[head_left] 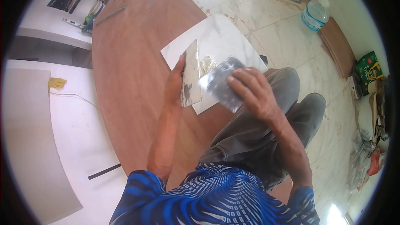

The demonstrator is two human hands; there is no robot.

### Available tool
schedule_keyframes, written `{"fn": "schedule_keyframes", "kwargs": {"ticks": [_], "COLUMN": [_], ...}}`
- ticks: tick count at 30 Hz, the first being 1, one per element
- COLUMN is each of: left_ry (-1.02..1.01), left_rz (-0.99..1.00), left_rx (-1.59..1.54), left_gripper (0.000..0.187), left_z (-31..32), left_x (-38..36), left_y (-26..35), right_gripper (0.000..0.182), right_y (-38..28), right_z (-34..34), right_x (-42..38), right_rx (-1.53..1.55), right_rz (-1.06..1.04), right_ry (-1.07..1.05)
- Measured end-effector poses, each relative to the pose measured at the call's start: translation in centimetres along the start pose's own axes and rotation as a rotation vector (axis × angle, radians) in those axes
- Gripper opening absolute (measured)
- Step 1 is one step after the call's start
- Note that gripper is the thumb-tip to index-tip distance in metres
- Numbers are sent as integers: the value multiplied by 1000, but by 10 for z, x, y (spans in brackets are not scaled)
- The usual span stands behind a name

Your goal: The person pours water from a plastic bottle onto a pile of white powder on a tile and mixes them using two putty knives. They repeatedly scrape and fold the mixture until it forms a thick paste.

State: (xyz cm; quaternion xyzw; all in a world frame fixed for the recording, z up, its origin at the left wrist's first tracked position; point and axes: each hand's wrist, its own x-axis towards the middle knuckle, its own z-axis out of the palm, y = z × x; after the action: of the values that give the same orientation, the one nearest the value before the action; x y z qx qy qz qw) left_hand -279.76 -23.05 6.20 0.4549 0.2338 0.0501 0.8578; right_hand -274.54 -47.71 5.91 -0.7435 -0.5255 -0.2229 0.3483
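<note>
Left hand (174, 85) is closed around a putty-smeared scraper (191, 77), held edge-up. Right hand (252, 89) grips a second blade (221, 84), laid against the first, above a white tile (218, 37) resting on the brown board (129, 71). Step in hand appears to be cleaning or transferring putty (207, 63) between blades. Next move calls for a steady, flat wiping stroke.

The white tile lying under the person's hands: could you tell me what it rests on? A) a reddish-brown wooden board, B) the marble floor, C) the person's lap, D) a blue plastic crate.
A: the white tile lies flat on the reddish-brown wooden board, beneath the left hand and right hand, each holding a smeared metal blade.
</note>
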Motion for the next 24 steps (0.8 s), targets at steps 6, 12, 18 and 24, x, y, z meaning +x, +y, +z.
{"fn": "schedule_keyframes", "kwargs": {"ticks": [6,12,18,24], "left_ry": [195,195,192,209], "left_rz": [140,500,529,620], "left_rx": [264,719,929,943], "left_gripper": [46,39,36,36], "left_z": [-6,-7,4,-6], "left_x": [-2,5,-1,16], "left_y": [21,30,42,41], "right_gripper": [39,38,46,52], "right_y": [7,16,37,47], "right_z": [-10,-4,28,46], "right_x": [7,35,50,44], "right_rx": [148,151,71,100], "right_rz": [425,330,154,50], "right_ry": [91,-35,-12,-112]}}
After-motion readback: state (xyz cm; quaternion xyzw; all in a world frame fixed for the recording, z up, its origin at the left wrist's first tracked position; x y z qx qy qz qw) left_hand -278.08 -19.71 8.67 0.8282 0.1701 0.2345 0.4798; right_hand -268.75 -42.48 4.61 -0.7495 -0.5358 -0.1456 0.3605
